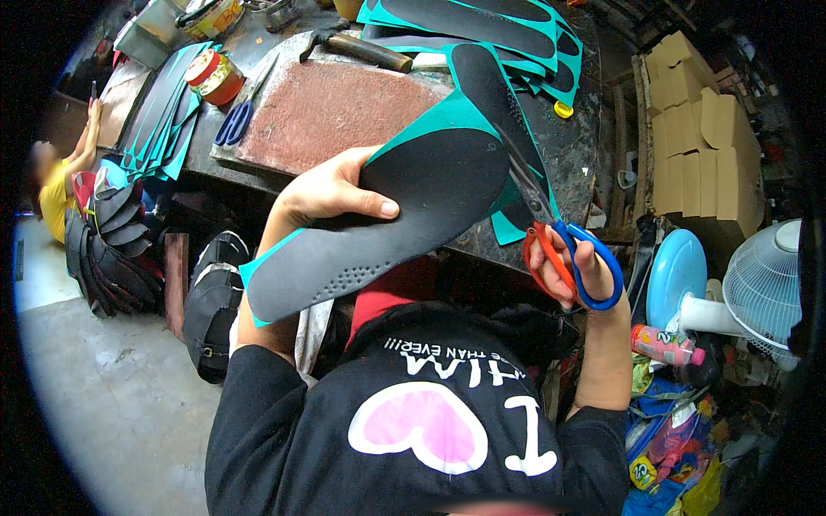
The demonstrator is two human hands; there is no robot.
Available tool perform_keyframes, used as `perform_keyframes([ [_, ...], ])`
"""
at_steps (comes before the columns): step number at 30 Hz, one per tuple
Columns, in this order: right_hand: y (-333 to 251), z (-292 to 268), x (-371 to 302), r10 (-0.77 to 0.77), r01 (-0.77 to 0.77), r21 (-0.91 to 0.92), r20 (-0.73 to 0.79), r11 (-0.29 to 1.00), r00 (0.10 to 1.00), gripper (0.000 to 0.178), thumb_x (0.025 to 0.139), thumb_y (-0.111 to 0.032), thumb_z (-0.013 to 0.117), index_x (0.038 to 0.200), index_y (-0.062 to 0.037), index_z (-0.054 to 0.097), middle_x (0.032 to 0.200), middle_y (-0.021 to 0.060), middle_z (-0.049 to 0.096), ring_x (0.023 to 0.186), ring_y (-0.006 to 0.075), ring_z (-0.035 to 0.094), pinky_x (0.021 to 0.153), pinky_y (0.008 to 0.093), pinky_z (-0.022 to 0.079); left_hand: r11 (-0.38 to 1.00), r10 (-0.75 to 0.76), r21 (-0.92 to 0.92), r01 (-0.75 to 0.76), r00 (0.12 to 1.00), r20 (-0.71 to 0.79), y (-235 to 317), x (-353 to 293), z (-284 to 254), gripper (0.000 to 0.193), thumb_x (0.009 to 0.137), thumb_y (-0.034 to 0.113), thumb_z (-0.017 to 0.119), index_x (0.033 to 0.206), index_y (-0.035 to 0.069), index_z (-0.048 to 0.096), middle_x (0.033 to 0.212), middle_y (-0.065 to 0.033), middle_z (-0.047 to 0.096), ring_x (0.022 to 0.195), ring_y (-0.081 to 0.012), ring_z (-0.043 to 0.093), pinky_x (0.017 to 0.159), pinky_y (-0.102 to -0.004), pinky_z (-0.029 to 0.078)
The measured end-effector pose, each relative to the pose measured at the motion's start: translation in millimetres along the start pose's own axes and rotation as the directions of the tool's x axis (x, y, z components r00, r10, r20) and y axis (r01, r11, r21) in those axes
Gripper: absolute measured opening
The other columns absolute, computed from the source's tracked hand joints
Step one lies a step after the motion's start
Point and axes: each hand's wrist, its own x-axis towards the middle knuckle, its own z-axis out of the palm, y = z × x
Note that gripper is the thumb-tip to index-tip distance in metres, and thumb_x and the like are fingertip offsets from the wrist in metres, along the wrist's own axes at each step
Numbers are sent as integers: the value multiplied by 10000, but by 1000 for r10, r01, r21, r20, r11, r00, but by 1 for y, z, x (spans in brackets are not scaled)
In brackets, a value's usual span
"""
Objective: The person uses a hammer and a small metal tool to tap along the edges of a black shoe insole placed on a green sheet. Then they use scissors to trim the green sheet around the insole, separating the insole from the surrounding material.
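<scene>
Item, principal: one insole sheet, black with a teal backing (413, 185), at the centre of the frame, held up in front of the workbench (572, 163), with a perforated heel patch toward the lower left and teal waste along its upper edge. Item: left hand (331, 191), clamped on the sheet, thumb flat on the black face, fingers hidden beneath. Item: red-and-blue-handled scissors (539, 206), right of centre, blades pointing up and left at the sheet's rounded right end; we cannot tell how far they gape. Item: right hand (592, 268), closed around the scissors' loops. Step in hand, as we judge it: trimming the insole free along its outline, with teal remaining at the upper edge and the lower left corner. Next move, in our estimate: it calls for short snips hugging the black curve, the left hand turning the sheet to feed the blades. Accessories: further teal-backed sheets (482, 26), heaped at the top of the frame; navy-handled scissors (234, 123) and a hammer (370, 52), upper left of centre.
</scene>
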Motion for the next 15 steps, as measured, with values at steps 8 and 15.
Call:
perform_keyframes([
  [8, 10, 12, 4, -22, 32, 99, -103, 995, 994, 794, 810, -768, 492, 902, 16, 573, 470, -12, 464, 356, 68, 434, 350, 193, 330, 700, 290, -531, -478, 869, -400, -8, 5, 16, 643, 950, 437, 513, 1419, 23, 367, 1274, -149, 559, 1165, -205, 555, 973, -353, 479],
  [15, 25, 48, 18, 24, -13, 52, -234, 999, 972, 824, 768, -783, 529, 958, 18, 540, 504, -13, 472, 374, 62, 460, 341, 174, 337, 601, 572, -296, -743, 658, -490, -34, 15, 81, 527, 861, 108, 678, 1302, -61, 442, 1269, -201, 556, 1171, -321, 567, 971, -530, 490],
])
